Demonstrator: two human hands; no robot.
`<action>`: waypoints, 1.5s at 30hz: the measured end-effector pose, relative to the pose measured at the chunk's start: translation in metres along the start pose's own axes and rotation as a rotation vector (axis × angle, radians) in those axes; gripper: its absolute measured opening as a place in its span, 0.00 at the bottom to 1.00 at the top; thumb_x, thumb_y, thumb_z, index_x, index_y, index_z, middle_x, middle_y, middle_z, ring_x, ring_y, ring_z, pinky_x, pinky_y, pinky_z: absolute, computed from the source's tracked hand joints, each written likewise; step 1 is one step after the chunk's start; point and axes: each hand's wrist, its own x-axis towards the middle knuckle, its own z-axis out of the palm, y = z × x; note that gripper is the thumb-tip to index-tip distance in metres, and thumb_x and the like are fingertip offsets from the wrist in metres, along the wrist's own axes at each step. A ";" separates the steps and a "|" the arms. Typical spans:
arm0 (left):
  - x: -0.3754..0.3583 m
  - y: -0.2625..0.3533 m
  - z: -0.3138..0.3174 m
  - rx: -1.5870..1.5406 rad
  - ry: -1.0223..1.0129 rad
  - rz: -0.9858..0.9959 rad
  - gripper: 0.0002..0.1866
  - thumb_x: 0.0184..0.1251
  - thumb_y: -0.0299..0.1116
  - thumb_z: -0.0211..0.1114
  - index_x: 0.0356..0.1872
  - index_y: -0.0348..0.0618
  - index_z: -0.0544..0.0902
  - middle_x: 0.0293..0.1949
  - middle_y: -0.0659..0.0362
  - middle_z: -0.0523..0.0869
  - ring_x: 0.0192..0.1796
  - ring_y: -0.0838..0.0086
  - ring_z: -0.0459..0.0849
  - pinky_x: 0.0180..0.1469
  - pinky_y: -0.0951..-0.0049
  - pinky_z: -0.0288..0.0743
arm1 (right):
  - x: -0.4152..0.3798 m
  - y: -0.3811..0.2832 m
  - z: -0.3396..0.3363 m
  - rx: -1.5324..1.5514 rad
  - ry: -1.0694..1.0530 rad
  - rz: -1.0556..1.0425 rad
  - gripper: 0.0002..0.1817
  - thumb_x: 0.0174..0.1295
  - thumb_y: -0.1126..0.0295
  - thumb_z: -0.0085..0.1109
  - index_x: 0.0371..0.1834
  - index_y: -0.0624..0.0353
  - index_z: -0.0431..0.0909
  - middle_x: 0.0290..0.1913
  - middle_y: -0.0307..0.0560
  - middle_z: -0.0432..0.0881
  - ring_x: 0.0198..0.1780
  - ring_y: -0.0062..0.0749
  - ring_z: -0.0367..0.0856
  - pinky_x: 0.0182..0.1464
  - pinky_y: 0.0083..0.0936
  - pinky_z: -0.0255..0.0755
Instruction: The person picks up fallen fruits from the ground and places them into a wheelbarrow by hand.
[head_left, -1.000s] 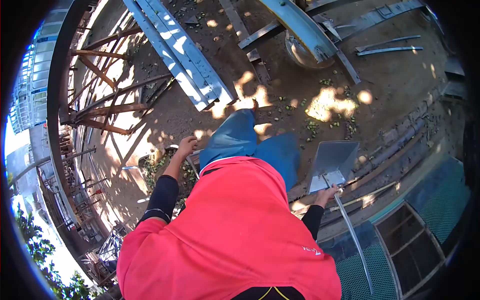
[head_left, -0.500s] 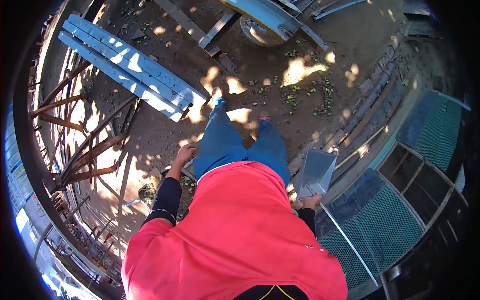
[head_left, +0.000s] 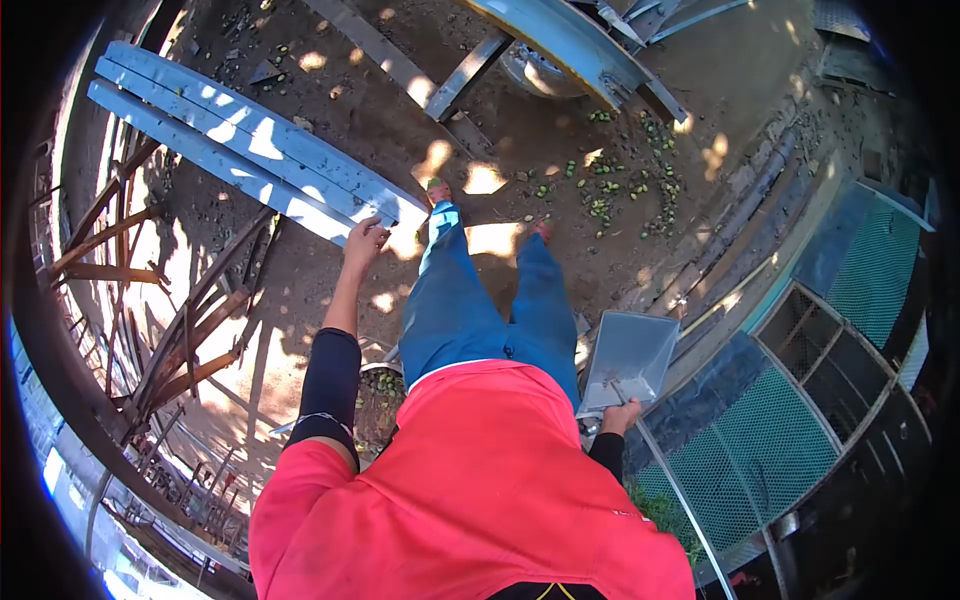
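My left hand (head_left: pixel 367 240) is stretched forward beside the near end of the grey metal beams (head_left: pixel 250 143). Its fingers are loosely bent and apart, with nothing visible in them. Whether it touches the beam cannot be made out. Low at my right side, my right hand (head_left: pixel 622 414) is closed round a grey dustpan (head_left: pixel 632 350), close to where the pan meets its handle. A long pale pole (head_left: pixel 688 510) runs back from that hand past my hip. Small green fruits (head_left: pixel 650 185) lie scattered on the dirt ahead of my feet.
A container with green fruits (head_left: pixel 382 385) stands by my left leg, partly hidden. Rusty metal frames (head_left: pixel 190 345) rise on the left. A large blue-grey curved beam (head_left: pixel 570 45) lies ahead. Green mesh panels (head_left: pixel 760 445) and long boards (head_left: pixel 735 225) line the right.
My left hand has swung forward from beside my hip to the beams' near end. The dustpan stays in my right hand, turned slightly. The view has shifted a little.
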 end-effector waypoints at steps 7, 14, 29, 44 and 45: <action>-0.069 -0.030 0.043 0.174 -0.012 -0.168 0.19 0.66 0.32 0.60 0.56 0.36 0.79 0.36 0.57 0.86 0.33 0.74 0.82 0.31 0.76 0.73 | 0.091 -0.021 0.100 0.018 -0.103 0.093 0.22 0.47 0.68 0.60 0.44 0.71 0.70 0.49 0.56 0.79 0.44 0.52 0.82 0.48 0.51 0.77; -0.150 -0.067 0.104 0.317 -0.134 -0.202 0.19 0.67 0.31 0.59 0.57 0.35 0.79 0.41 0.52 0.86 0.39 0.69 0.84 0.39 0.70 0.77 | 0.111 -0.065 0.180 0.051 -0.181 0.107 0.19 0.46 0.72 0.56 0.43 0.66 0.70 0.47 0.56 0.79 0.45 0.54 0.82 0.50 0.52 0.77; -0.194 -0.035 0.129 0.301 -0.052 -0.270 0.21 0.66 0.35 0.61 0.58 0.38 0.79 0.41 0.55 0.86 0.39 0.72 0.84 0.35 0.70 0.75 | 0.178 -0.065 0.135 -0.056 -0.261 0.028 0.15 0.46 0.75 0.55 0.40 0.63 0.74 0.44 0.50 0.79 0.44 0.47 0.81 0.50 0.48 0.74; -0.199 -0.057 0.126 0.139 -0.109 -0.229 0.19 0.70 0.32 0.59 0.59 0.35 0.77 0.43 0.55 0.86 0.41 0.72 0.84 0.40 0.73 0.76 | 0.144 -0.040 0.092 -0.019 -0.118 0.081 0.17 0.42 0.74 0.59 0.37 0.66 0.70 0.41 0.51 0.80 0.39 0.48 0.82 0.43 0.46 0.78; -0.184 -0.078 0.124 0.213 -0.147 -0.215 0.19 0.69 0.32 0.60 0.57 0.33 0.78 0.42 0.54 0.86 0.39 0.71 0.84 0.39 0.73 0.76 | 0.136 -0.050 0.092 0.005 -0.158 0.042 0.17 0.42 0.74 0.60 0.37 0.66 0.70 0.40 0.51 0.80 0.38 0.47 0.82 0.43 0.45 0.78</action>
